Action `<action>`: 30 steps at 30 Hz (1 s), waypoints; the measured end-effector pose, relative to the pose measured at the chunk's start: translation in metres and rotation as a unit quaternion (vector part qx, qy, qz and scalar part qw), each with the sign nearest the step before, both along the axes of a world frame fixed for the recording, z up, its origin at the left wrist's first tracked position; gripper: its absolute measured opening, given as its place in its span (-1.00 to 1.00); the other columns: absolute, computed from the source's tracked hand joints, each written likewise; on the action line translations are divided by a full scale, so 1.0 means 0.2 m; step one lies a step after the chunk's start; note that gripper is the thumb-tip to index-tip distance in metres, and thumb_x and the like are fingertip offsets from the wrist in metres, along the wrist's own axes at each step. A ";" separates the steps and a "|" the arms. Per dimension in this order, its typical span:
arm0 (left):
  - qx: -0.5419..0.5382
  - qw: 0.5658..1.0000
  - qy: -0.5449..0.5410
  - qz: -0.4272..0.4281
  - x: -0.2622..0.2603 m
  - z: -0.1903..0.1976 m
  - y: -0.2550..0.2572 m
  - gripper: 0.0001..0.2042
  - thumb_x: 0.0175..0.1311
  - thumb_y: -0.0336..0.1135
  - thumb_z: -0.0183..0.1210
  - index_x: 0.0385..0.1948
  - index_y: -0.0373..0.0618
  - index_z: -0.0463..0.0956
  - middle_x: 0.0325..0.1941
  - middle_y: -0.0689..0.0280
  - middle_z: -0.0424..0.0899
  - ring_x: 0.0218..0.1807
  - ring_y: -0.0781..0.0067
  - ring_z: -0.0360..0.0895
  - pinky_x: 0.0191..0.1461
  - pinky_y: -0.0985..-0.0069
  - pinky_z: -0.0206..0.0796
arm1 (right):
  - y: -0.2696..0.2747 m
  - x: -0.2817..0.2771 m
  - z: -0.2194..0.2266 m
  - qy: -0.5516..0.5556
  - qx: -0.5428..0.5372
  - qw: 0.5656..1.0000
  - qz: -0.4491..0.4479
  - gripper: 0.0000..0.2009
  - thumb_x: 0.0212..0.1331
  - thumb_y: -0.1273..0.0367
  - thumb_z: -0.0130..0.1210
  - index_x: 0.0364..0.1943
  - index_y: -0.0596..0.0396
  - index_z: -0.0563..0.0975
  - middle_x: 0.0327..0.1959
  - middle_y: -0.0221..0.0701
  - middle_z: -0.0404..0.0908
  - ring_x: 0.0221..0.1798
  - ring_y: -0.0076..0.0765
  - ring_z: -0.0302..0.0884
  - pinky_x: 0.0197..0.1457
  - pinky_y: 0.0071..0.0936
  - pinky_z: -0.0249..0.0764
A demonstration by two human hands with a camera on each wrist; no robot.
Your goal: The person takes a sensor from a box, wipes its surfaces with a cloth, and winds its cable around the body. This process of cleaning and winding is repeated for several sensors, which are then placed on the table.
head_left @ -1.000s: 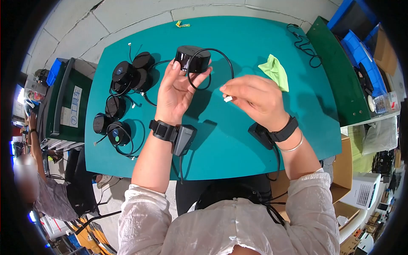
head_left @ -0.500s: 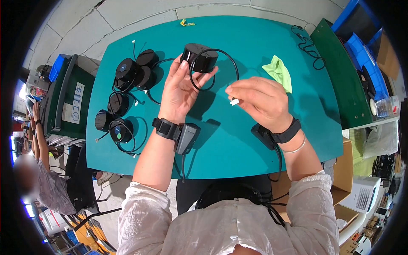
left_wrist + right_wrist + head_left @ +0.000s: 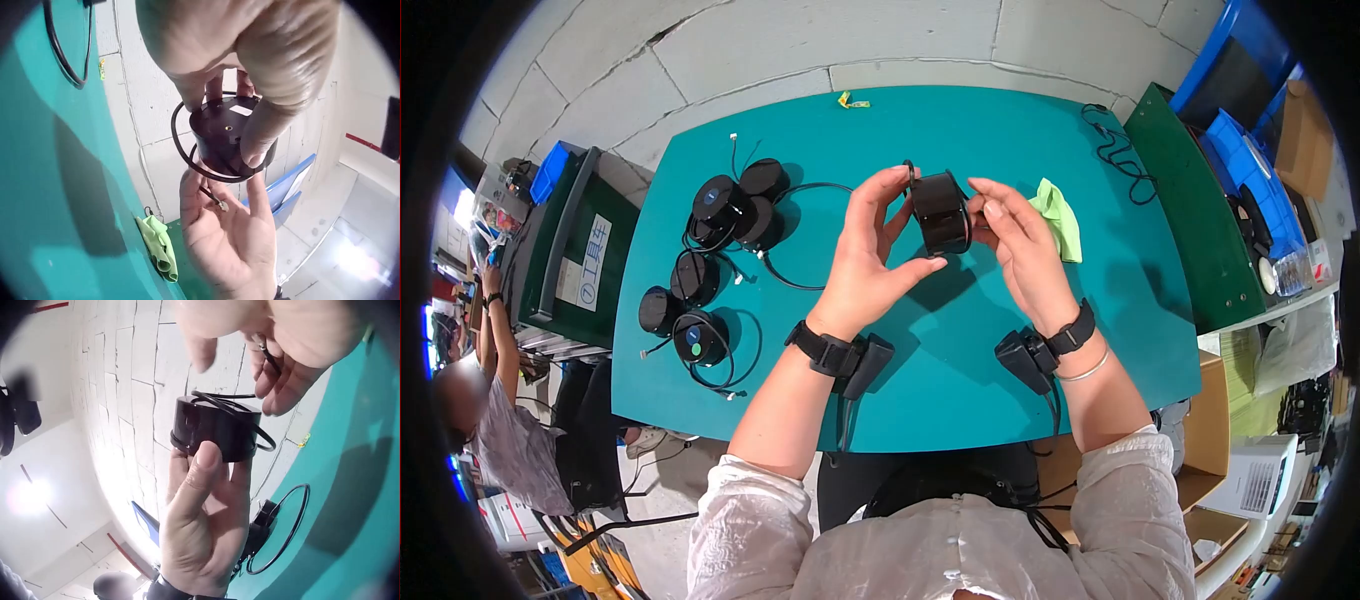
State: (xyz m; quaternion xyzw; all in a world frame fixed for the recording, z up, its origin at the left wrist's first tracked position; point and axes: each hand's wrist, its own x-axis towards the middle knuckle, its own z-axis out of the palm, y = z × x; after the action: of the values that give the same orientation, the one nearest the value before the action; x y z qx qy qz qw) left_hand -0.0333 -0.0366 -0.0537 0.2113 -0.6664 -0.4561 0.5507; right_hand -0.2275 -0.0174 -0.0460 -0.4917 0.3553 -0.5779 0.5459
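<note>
My left hand (image 3: 903, 226) holds a round black device (image 3: 941, 211) up over the teal table (image 3: 960, 370), thumb under it and fingers over its top. The device's thin black cable (image 3: 187, 159) loops round its body. My right hand (image 3: 992, 206) touches the device's right side and pinches the end of the cable (image 3: 267, 355) between its fingers. The small white plug (image 3: 222, 204) sits against the right palm (image 3: 232, 247). In the right wrist view the left thumb (image 3: 201, 464) presses on the device's wall (image 3: 215, 430).
Several more black devices (image 3: 722, 208) with cables lie at the table's left. A green cloth (image 3: 1062, 218) lies right of my hands, a black cord (image 3: 1116, 122) at the far right corner. A green cart (image 3: 568, 245) stands left, blue bins (image 3: 1250, 130) right. A person (image 3: 475, 400) is at far left.
The device came closer and tipped onto its side. The wide cable loop now lies tight round it. My right hand moved left from holding the plug apart to touching the device.
</note>
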 end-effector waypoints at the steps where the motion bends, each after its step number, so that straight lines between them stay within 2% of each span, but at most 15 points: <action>1: -0.029 0.999 -0.028 0.015 0.00 0.00 0.01 -0.11 -0.19 -0.69 0.36 0.28 -0.01 0.07 0.36 0.26 0.17 0.44 0.23 0.12 0.43 0.14 0.13 | 0.01 0.01 0.01 -0.024 -0.009 0.999 0.020 -0.56 0.33 0.26 0.06 0.21 0.17 0.35 0.05 -0.28 0.49 0.05 -0.38 0.49 0.17 -0.42 0.40; 2: -0.028 0.999 -0.027 0.015 0.00 0.01 0.01 -0.11 -0.19 -0.69 0.36 0.28 -0.01 0.07 0.36 0.26 0.17 0.44 0.23 0.12 0.43 0.14 0.13 | 0.01 0.01 0.01 -0.024 -0.008 0.999 0.020 -0.56 0.33 0.26 0.06 0.21 0.17 0.35 0.05 -0.28 0.49 0.05 -0.38 0.49 0.17 -0.42 0.40; 4: -0.070 0.996 -0.050 0.040 0.00 0.01 0.01 -0.10 -0.18 -0.69 0.36 0.28 -0.01 0.05 0.35 0.24 0.16 0.44 0.21 0.11 0.44 0.12 0.11 | 0.01 0.01 0.01 0.012 -0.064 0.996 0.058 -0.40 0.26 0.23 0.15 0.32 0.18 0.24 0.21 -0.25 0.39 0.20 -0.32 0.39 0.31 -0.37 0.28; 7: -0.104 0.991 -0.067 0.054 0.00 0.01 0.02 -0.09 -0.18 -0.70 0.35 0.29 -0.01 0.02 0.34 0.22 0.15 0.46 0.19 0.10 0.45 0.09 0.10 | 0.01 0.02 0.00 0.023 -0.079 0.991 0.104 -0.30 0.17 0.25 0.24 0.34 0.21 0.19 0.27 -0.24 0.33 0.28 -0.32 0.32 0.34 -0.36 0.25; 10: -0.142 0.983 -0.105 0.052 0.00 0.01 0.03 -0.08 -0.18 -0.70 0.35 0.29 -0.02 0.00 0.35 0.21 0.13 0.47 0.17 0.08 0.45 0.06 0.08 | 0.03 0.02 0.04 0.014 -0.045 0.988 0.148 -0.23 0.09 0.32 0.31 0.36 0.22 0.16 0.28 -0.23 0.31 0.33 -0.33 0.26 0.35 -0.33 0.23; 14: -0.151 0.980 -0.123 0.045 0.01 0.04 0.05 -0.09 -0.16 -0.69 0.35 0.30 -0.03 0.00 0.33 0.20 0.16 0.48 0.15 0.06 0.45 0.06 0.07 | 0.02 0.02 0.02 0.025 -0.075 0.988 0.133 -0.21 0.04 0.40 0.34 0.36 0.22 0.15 0.31 -0.24 0.27 0.35 -0.34 0.22 0.35 -0.32 0.24; 16: -0.165 0.977 -0.128 0.039 0.01 0.08 0.07 -0.08 -0.14 -0.63 0.37 0.33 -0.06 0.01 0.33 0.20 0.18 0.47 0.16 0.07 0.44 0.10 0.09 | 0.02 0.04 0.02 0.059 -0.166 0.982 0.064 -0.20 -0.04 0.44 0.36 0.35 0.15 0.19 0.31 -0.29 0.28 0.35 -0.31 0.23 0.34 -0.30 0.27; 17: -0.165 0.977 -0.128 0.039 0.01 0.09 0.07 -0.08 -0.14 -0.63 0.37 0.33 -0.06 0.01 0.33 0.20 0.18 0.47 0.16 0.07 0.44 0.10 0.09 | 0.02 0.04 0.02 0.059 -0.166 0.982 0.064 -0.20 -0.04 0.44 0.36 0.35 0.15 0.19 0.31 -0.29 0.28 0.35 -0.31 0.23 0.34 -0.30 0.27; 20: -0.104 0.993 -0.055 0.005 0.00 0.09 0.08 -0.14 -0.08 -0.54 0.38 0.34 -0.09 0.06 0.34 0.20 0.20 0.43 0.21 0.14 0.39 0.13 0.16 | 0.02 0.01 0.04 0.241 -0.259 0.932 -0.084 -0.21 -0.21 0.48 0.39 0.26 -0.01 0.31 0.25 -0.30 0.32 0.31 -0.17 0.29 0.30 -0.28 0.34; 21: 0.000 1.000 0.008 0.001 0.00 0.09 0.08 -0.17 -0.06 -0.51 0.38 0.32 -0.12 0.09 0.34 0.19 0.21 0.41 0.25 0.17 0.37 0.18 0.19 | 0.02 0.01 0.06 0.241 -0.260 0.931 -0.083 -0.21 -0.21 0.48 0.39 0.26 -0.01 0.31 0.25 -0.30 0.32 0.31 -0.17 0.29 0.30 -0.28 0.34; 22: 0.103 0.992 0.070 -0.004 -0.01 0.09 0.09 -0.20 -0.04 -0.48 0.37 0.31 -0.15 0.12 0.35 0.19 0.21 0.38 0.29 0.19 0.35 0.23 0.21 | 0.03 0.00 0.07 0.311 -0.321 0.887 -0.112 -0.20 -0.26 0.50 0.40 0.25 -0.03 0.32 0.23 -0.30 0.33 0.28 -0.13 0.31 0.27 -0.26 0.37; 23: 0.103 0.992 0.070 -0.004 0.00 0.09 0.08 -0.20 -0.04 -0.48 0.37 0.31 -0.15 0.12 0.35 0.19 0.21 0.38 0.29 0.19 0.35 0.23 0.21 | 0.03 0.00 0.08 0.378 -0.379 0.833 -0.140 -0.19 -0.30 0.53 0.40 0.23 -0.04 0.34 0.22 -0.30 0.34 0.24 -0.09 0.34 0.24 -0.25 0.40; 24: 0.146 0.986 0.078 -0.028 0.01 0.09 0.07 -0.23 -0.02 -0.47 0.37 0.30 -0.18 0.13 0.34 0.18 0.22 0.37 0.31 0.21 0.34 0.28 0.23 | 0.03 0.01 0.08 0.377 -0.378 0.834 -0.139 -0.19 -0.30 0.53 0.40 0.23 -0.04 0.34 0.22 -0.30 0.34 0.24 -0.09 0.34 0.24 -0.25 0.40; 26: 0.177 0.980 0.078 -0.045 0.01 0.07 0.07 -0.28 0.02 -0.46 0.35 0.26 -0.25 0.17 0.29 0.18 0.28 0.31 0.35 0.28 0.32 0.39 0.24 | 0.04 0.02 0.08 0.439 -0.427 0.780 -0.128 -0.17 -0.37 0.55 0.40 0.21 -0.09 0.36 0.18 -0.32 0.36 0.19 -0.04 0.37 0.18 -0.22 0.45; 30: 0.193 0.978 0.063 -0.043 0.01 0.07 0.07 -0.32 0.02 -0.45 0.36 0.23 -0.26 0.22 0.22 0.20 0.38 0.23 0.37 0.37 0.31 0.39 0.26 | 0.05 0.03 0.06 0.459 -0.426 0.767 -0.136 -0.17 -0.39 0.56 0.40 0.20 -0.12 0.37 0.17 -0.36 0.36 0.17 -0.03 0.38 0.16 -0.21 0.46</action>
State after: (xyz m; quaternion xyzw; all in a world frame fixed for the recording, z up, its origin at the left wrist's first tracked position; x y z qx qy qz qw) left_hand -0.0305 -0.0223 -0.0406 0.2561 -0.5379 -0.6118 0.5204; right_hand -0.2222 -0.0083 -0.0333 -0.8272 0.3439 -0.4432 -0.0324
